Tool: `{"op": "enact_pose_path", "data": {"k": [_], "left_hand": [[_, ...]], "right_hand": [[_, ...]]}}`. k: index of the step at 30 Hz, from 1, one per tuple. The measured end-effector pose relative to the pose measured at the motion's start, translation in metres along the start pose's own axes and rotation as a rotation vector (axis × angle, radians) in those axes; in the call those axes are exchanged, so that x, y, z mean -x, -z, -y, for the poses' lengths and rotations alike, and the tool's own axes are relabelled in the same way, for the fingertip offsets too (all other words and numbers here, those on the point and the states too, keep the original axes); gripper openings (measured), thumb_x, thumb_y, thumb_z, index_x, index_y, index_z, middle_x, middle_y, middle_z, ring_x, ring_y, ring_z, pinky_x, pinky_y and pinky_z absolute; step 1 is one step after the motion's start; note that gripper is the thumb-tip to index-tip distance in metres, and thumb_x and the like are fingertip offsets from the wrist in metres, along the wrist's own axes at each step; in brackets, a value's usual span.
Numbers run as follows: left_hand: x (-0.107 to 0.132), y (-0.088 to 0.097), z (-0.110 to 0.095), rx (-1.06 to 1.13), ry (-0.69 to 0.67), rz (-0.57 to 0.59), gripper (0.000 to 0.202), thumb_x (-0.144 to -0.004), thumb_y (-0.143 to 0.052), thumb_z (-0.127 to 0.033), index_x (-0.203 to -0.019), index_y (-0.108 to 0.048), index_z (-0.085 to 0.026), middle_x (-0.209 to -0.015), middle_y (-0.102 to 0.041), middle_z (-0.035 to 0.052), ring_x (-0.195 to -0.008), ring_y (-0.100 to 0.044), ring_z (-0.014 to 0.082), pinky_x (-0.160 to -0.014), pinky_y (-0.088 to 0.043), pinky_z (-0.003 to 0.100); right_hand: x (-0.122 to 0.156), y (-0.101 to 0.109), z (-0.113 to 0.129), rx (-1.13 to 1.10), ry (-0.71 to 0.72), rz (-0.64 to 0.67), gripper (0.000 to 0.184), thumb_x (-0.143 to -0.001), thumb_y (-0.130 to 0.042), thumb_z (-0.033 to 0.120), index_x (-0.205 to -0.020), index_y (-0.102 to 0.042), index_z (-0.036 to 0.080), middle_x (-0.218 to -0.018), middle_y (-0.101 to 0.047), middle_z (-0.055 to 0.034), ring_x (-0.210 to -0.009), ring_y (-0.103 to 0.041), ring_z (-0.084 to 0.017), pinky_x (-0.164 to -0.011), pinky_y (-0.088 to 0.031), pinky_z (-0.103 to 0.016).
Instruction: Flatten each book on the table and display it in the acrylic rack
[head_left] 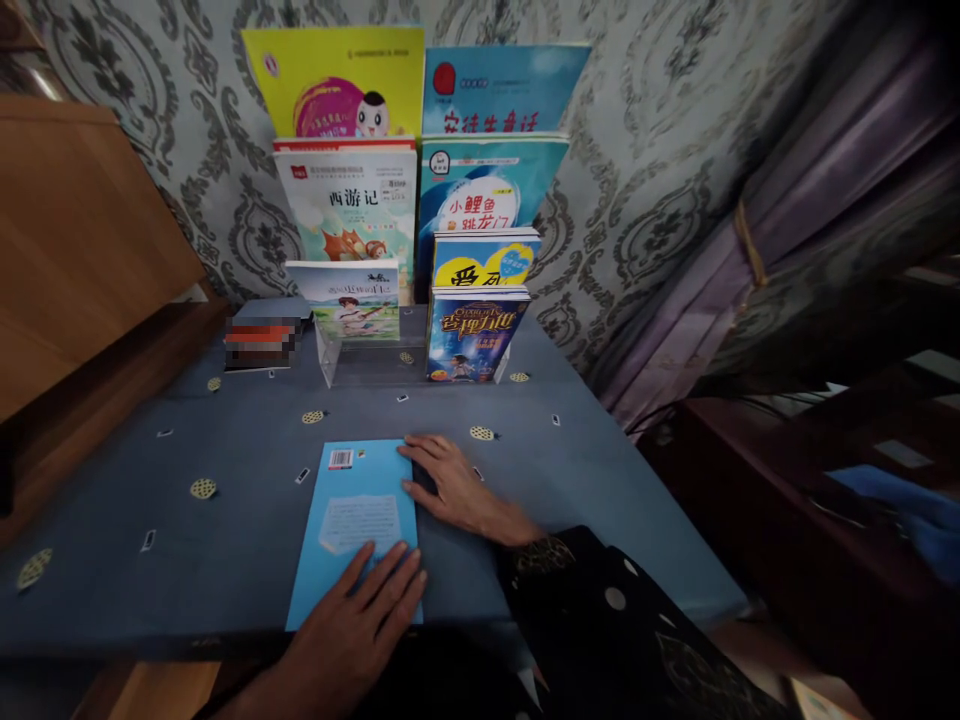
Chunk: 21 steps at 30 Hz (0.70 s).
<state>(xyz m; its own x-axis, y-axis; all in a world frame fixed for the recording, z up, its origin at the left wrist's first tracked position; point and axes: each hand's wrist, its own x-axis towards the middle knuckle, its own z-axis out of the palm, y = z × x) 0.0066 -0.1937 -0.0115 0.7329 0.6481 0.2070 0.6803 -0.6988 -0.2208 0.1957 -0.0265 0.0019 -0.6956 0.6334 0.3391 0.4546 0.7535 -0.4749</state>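
Note:
A light blue book [364,480] lies closed near the front edge of the table, with a barcode at its upper left and a pale text panel in the middle. My left hand [360,610] rests on its lower part, fingers stretched out over the cover. At the upper right edge of the book is my right hand [450,485], its fingers extended and the tips touching the cover's border. Neither hand grips anything. Beyond the book, a clear stand [360,368] holds several upright books, among them a dark blue one [476,335] at the front right.
The table [247,530] has a blue-grey cloth with small yellow prints. A blurred-out dark and red item [260,342] lies at the back left. A wooden panel [82,240] rises on the left. Patterned wallpaper and a purple curtain [697,270] stand behind.

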Motion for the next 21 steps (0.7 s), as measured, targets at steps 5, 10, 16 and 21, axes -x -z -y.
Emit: {"op": "enact_pose_path", "data": {"k": [5,10,16,21], "left_hand": [[0.010,0.017,0.006,-0.026,-0.031,-0.055,0.060,-0.083,-0.040,-0.002,-0.143,-0.046,-0.007,-0.148,-0.050,0.0136,-0.142,-0.038,0.0317,-0.111,-0.039,0.045],[0.006,0.057,0.029,-0.027,-0.006,-0.147,0.057,-0.085,-0.036,-0.002,-0.140,-0.049,-0.011,-0.131,-0.066,0.0095,-0.124,-0.058,0.0234,-0.096,-0.052,0.034],[-0.031,0.108,0.069,-0.063,0.140,-0.323,0.027,-0.099,-0.038,-0.014,-0.112,-0.062,-0.017,-0.086,-0.073,0.0041,-0.075,-0.070,0.0185,-0.063,-0.054,0.031],[-0.076,0.127,0.101,-0.284,0.112,-0.430,0.035,-0.104,-0.042,-0.031,-0.074,-0.057,-0.020,-0.057,-0.058,-0.0029,-0.049,-0.057,0.0138,-0.048,-0.038,0.027]], "right_hand": [[0.009,0.003,0.007,-0.061,0.023,0.019,0.050,-0.087,-0.049,0.012,-0.136,-0.054,0.020,-0.136,-0.059,-0.0113,-0.125,-0.051,-0.025,-0.106,-0.042,-0.047],[0.011,0.004,0.010,-0.087,0.021,0.050,0.058,-0.080,-0.055,0.010,-0.137,-0.052,0.018,-0.136,-0.057,-0.0125,-0.126,-0.049,-0.026,-0.107,-0.040,-0.046],[0.007,0.000,0.016,-0.134,-0.045,0.030,0.044,-0.090,-0.062,0.020,-0.133,-0.055,0.022,-0.119,-0.063,-0.0086,-0.110,-0.055,-0.024,-0.097,-0.047,-0.042],[0.002,-0.007,0.009,-0.207,-0.081,-0.046,0.022,-0.097,-0.053,0.020,-0.116,-0.063,0.021,-0.101,-0.065,-0.0064,-0.097,-0.057,-0.022,-0.090,-0.047,-0.037]]}}
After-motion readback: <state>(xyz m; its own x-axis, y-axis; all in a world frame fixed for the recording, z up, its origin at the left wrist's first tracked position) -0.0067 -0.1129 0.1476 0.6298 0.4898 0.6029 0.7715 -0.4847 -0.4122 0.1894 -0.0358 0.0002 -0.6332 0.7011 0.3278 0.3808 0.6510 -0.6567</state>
